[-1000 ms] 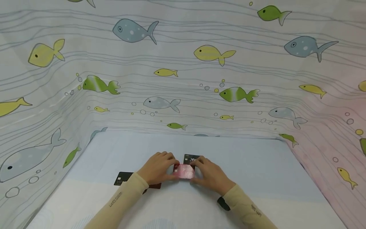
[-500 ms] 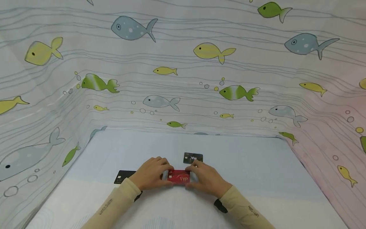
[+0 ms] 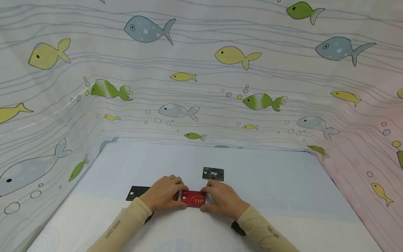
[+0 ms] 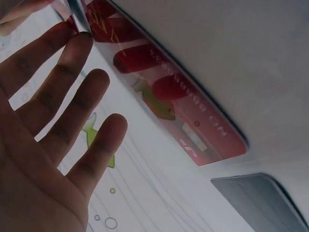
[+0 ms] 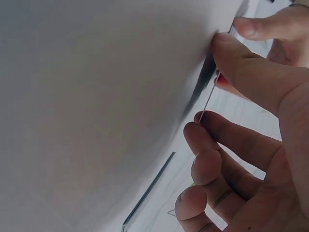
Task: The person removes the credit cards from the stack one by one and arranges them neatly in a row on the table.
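A red VIP card [image 3: 192,199] is held by its two short sides between my hands, close over the table. My left hand [image 3: 164,194] pinches its left end and my right hand [image 3: 224,201] its right end, thumb in front and fingers behind. In the right wrist view the card [image 5: 208,100] shows as a thin edge. Lying under the left hand is another red card [image 4: 178,104], glossy, mostly hidden in the head view. Left of that lies a black VIP card [image 3: 137,192], partly covered by the left hand.
A black Vip card [image 3: 213,173] lies on the table just behind the right hand's fingers. The table [image 3: 270,182] has a pale blue and white cover. Fish-printed cloth walls [image 3: 207,87] stand at the back and both sides.
Both hands have brought the card left and nearer to me, away from the black Vip card, which is now almost fully visible. The card's glare has gone, so its red face and lettering show.
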